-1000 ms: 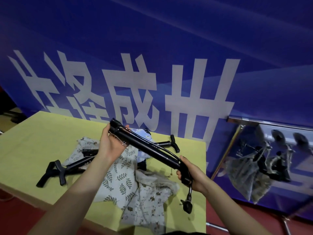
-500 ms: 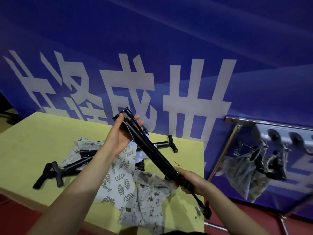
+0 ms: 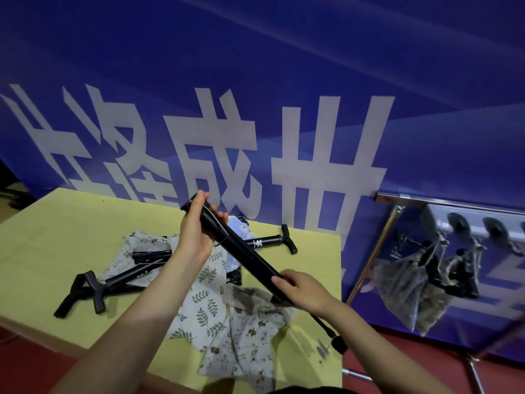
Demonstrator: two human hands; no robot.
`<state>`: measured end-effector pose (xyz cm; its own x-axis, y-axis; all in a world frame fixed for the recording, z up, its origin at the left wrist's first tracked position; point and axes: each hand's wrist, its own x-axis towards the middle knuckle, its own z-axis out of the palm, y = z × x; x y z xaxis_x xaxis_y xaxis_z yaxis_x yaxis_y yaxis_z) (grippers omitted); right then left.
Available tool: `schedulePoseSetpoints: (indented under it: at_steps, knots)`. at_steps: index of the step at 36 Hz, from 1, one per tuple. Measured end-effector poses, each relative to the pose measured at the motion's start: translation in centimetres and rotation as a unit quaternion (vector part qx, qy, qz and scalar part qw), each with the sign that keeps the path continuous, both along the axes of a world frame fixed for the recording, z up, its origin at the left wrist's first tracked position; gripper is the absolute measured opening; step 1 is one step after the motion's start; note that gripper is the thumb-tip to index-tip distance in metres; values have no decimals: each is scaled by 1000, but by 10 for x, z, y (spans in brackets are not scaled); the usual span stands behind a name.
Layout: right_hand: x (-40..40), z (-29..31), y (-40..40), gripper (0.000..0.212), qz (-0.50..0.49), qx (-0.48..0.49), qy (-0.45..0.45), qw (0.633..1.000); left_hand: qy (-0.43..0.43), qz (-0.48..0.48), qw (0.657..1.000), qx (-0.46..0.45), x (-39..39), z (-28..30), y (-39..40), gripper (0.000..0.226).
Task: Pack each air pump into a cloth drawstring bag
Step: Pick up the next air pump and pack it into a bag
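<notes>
**Black pump held slantwise over the table, one hand at each end**

The air pump point(image 3: 244, 251) hangs above the yellow table point(image 3: 56, 237), clear of its top, gripped at both ends. The left hand point(image 3: 196, 234) wraps the upper end: its thumb lies over the near side of the barrel and its fingertips point(image 3: 220, 215) show curled round the far side, so the barrel runs through the closed palm. The right hand point(image 3: 304, 291) closes on the lower end, fingers folded over the top of the barrel, which passes beneath them and comes out under the wrist.

The pump's long axis runs on a diagonal, its upper end pointing away toward the blue banner point(image 3: 284, 109) and to the left, its lower end pointing down toward the table's right edge. From that lower end a thin black hose point(image 3: 326, 327) trails on past the right hand, ending in a blurred nozzle over the table's near right corner.

On the table, under the held pump, lie the cloth bags point(image 3: 210, 314), rumpled and overlapping, printed with leaves and small figures. Two more pumps point(image 3: 93, 285) rest side by side at the table's left part, handles toward the near edge, partly on the cloth. Another pump point(image 3: 272, 240) lies near the table's far edge, its T-handle to the right.
</notes>
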<state>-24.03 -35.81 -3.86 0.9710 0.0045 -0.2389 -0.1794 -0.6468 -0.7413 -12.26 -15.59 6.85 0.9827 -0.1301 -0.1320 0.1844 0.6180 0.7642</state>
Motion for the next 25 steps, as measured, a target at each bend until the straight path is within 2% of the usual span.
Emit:
schedulePoseSetpoints:
  at_steps: [4,14,19,25]
  knots:
    - [4,19,15,53,29,12,-26,999,5,14,1000,-3,-5,-2,-2,26]
    - [28,49,49,40,-12,42,-168,985,63,30,997,-33,-33,-18,-27,26]
    - [27,49,36,36,-31,43,-155,987,85,6,996,-34,-37,-25,-32,24]
    - [25,37,18,39,-30,52,-111,992,82,-73,992,53,-37,-40,-28,20]
